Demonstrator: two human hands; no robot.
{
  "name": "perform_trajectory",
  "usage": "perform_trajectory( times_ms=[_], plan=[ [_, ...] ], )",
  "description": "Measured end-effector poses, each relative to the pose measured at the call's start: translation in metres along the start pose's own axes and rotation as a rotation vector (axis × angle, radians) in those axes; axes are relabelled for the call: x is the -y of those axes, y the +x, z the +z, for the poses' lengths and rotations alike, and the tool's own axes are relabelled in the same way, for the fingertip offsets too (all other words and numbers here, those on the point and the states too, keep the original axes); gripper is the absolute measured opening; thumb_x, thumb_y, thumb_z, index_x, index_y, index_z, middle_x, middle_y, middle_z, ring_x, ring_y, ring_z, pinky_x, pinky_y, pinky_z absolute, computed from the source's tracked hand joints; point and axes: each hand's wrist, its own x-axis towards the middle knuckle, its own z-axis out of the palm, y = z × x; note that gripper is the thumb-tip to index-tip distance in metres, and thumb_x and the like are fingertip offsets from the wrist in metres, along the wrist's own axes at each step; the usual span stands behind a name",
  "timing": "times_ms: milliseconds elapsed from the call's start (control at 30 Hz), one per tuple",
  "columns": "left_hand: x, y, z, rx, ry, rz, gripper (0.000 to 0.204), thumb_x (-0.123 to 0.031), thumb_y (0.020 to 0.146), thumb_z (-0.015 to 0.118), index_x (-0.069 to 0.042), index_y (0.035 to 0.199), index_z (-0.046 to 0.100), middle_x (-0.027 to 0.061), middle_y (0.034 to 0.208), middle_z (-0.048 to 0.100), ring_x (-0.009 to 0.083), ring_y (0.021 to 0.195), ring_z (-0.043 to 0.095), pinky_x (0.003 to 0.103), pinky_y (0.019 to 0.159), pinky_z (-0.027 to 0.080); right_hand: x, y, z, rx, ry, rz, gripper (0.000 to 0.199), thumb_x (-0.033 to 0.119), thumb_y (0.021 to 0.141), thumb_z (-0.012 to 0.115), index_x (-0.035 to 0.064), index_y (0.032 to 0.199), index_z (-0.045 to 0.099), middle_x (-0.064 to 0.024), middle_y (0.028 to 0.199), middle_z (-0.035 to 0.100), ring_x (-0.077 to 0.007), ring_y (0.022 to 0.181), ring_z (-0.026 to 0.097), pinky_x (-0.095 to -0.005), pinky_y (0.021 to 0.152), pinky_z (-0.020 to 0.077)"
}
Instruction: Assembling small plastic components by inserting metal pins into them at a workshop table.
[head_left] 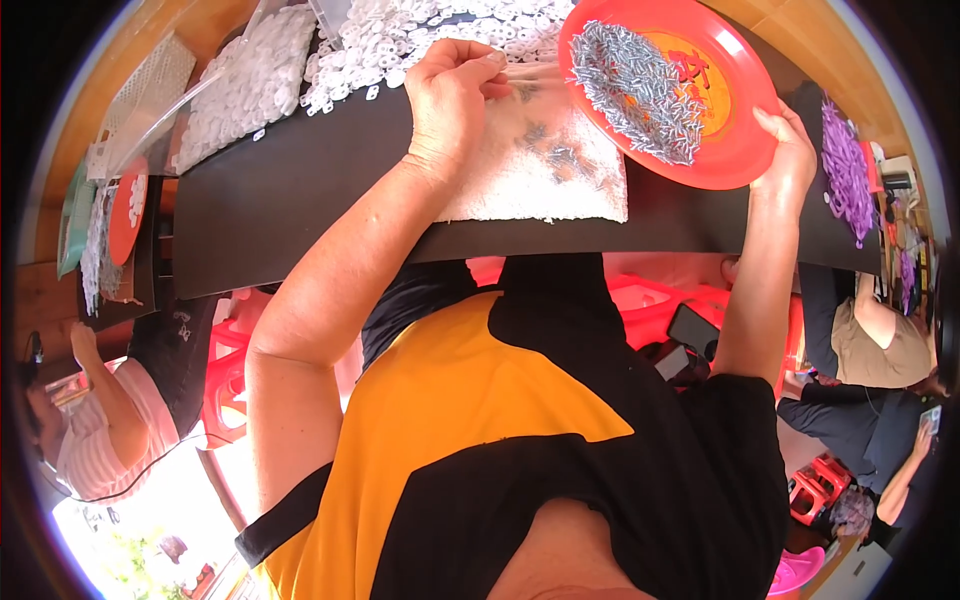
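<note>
My right hand (pixel 785 152) grips the rim of a red plate (pixel 735 165) with a yellow centre, thumb on top. The plate is tilted, and a heap of small silvery screws (pixel 640 95) lies along its left side. Below it, a white cloth (pixel 530 190) is spread on the dark table, with a few loose screws (pixel 568 157) scattered on it. Over the cloth's left part, my left hand (pixel 452 100) is closed, fingers curled and pressed together. Whatever it may pinch is hidden, though the cloth shows folds beside the fingertips.
Small white plastic pieces (pixel 400 45) with holes pile up along the far side, more in a clear bin (pixel 245 90) at the left. Purple pieces (pixel 848 175) lie at the table's right end. Other people sit on both sides, and red stools (pixel 650 300) stand underneath.
</note>
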Motion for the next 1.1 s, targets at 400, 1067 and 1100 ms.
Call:
perform_trajectory(
  times_ms=[400, 1067, 1100],
  plan=[
    [-0.017, -0.005, -0.002, -0.034, -0.071, 0.086, 0.007, 0.001, 0.087, 0.057, 0.007, 0.090, 0.059, 0.0133, 0.083, 0.062, 0.0208, 0.072, 0.062, 0.031, 0.063, 0.052, -0.005, 0.025, -0.103, -0.100, 0.009, 0.190, 0.033, -0.010, 0.079, 0.060, -0.0110, 0.112, 0.056, -0.0216, 0.108, 0.063, -0.0309, 0.099, 0.065, -0.0406, 0.090, 0.0531],
    [-0.017, 0.002, -0.006, 0.037, 0.151, -0.044, 0.008, -0.003, 0.083, 0.065, 0.004, 0.087, 0.064, 0.0096, 0.077, 0.065, 0.0145, 0.061, 0.058, 0.025, 0.056, 0.046, 0.010, 0.009, -0.072, -0.207, -1.307, -0.748, 0.030, 0.030, 0.081, 0.073, 0.0052, 0.098, 0.069, -0.0083, 0.089, 0.068, -0.0228, 0.085, 0.066, -0.0335, 0.077, 0.0500],
    [-0.016, 0.003, -0.005, 0.048, 0.184, -0.053, 0.008, -0.003, 0.082, 0.065, 0.004, 0.087, 0.064, 0.0096, 0.077, 0.065, 0.0146, 0.062, 0.058, 0.025, 0.055, 0.046, 0.012, -0.004, -0.056, -0.062, -1.024, -0.696, 0.021, 0.017, 0.083, 0.072, 0.0036, 0.098, 0.068, -0.0060, 0.090, 0.068, -0.0172, 0.082, 0.066, -0.0296, 0.075, 0.0510]
  ],
)
